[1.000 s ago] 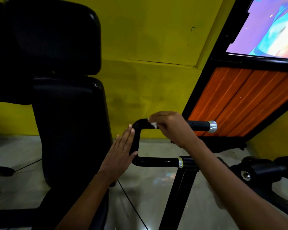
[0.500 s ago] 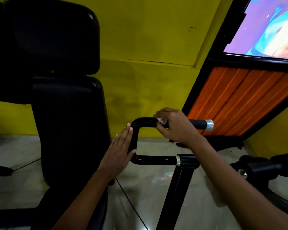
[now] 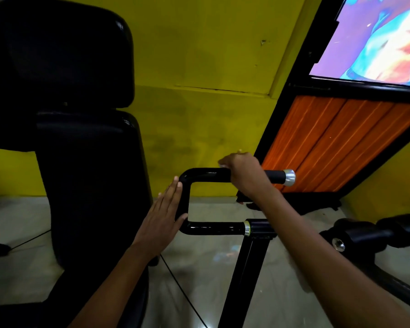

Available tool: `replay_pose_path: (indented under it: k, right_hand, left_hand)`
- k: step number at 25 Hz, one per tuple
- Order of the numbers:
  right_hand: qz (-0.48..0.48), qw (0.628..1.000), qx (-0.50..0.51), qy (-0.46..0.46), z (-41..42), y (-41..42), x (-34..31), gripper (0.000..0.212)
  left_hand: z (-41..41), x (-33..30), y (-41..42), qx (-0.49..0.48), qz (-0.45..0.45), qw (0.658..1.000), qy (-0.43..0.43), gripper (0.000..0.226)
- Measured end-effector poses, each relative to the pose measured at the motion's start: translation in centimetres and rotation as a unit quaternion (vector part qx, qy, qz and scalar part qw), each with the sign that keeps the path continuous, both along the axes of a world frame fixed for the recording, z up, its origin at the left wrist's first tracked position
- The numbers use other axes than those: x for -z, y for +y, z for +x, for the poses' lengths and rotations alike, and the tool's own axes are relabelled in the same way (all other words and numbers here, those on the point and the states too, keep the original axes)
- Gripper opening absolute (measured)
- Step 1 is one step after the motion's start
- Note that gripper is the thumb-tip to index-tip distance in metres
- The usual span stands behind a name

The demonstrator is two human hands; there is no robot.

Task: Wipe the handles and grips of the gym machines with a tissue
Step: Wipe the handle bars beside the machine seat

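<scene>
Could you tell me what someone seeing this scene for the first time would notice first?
Centre frame, a glossy black C-shaped tubular handle with a silver end cap: the right hand grips its upper bar, the left hand rests flat against its vertical bend. A tall black padded seat back fills the left, against a yellow wall.

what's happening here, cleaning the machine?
Yes. A person is wiping a gym machine's black handle. The right hand is curled over the top bar, with a sliver of white tissue at its fingertips. The left hand lies flat against the upright bend of the handle, steadying it. The black seat pad stands to the left.
</scene>
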State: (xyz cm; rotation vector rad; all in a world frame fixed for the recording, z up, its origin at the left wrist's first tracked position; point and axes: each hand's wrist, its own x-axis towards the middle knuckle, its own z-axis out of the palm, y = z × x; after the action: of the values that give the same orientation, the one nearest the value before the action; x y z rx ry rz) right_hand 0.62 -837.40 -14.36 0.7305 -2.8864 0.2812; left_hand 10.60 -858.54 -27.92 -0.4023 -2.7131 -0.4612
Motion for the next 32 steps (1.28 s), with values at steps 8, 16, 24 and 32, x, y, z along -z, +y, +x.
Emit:
replay_pose_path:
  k: [8,16,24,32]
  right_hand:
    - [-0.029,0.999,-0.012,0.031,0.3,4.6,0.1,0.036]
    - [-0.015,0.999,-0.012,0.045,0.8,5.5,-0.3,0.031]
    - [-0.03,0.998,-0.003,0.052,2.2,5.1,-0.3,0.034]
    - [-0.039,0.984,0.163,0.057,1.1,5.5,0.5,0.013]
  left_hand:
    - [-0.1,0.0,0.0,0.0,0.004,1.0,0.011,0.075]
    - [0.0,-0.2,0.0,-0.002,0.0,1.0,0.024,0.076]
    - [0.0,-0.2,0.2,-0.007,-0.01,1.0,0.029,0.075]
    - [0.0,0.0,0.3,-0.019,-0.024,0.999,0.032,0.076]
